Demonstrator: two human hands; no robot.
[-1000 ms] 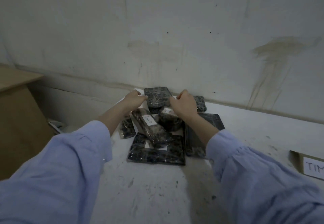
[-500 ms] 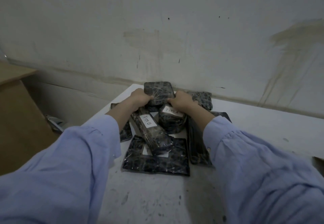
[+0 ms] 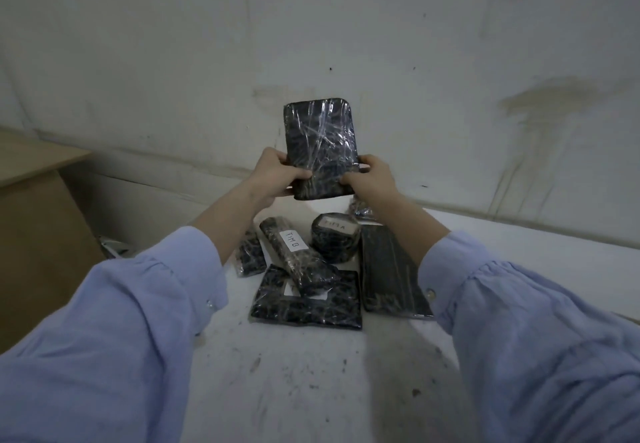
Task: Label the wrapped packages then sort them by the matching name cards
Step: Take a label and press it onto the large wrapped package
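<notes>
I held the flat package (image 3: 320, 146) upright above the pile (image 3: 311, 269), my left hand (image 3: 277, 174) and right hand (image 3: 370, 176) pinching its lower edges, thumbs on the front; the face toward me showed no label; best, I judged, to keep the wrap taut and turn it slowly, checking both sides before labelling

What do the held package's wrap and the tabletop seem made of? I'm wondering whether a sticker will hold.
Package: dark patterned wrapping under what looks like clear plastic film, glossy, with creased white glints. Tabletop: a white, matt, hard surface, scuffed and dirt-marked; its material is unclear.
</notes>
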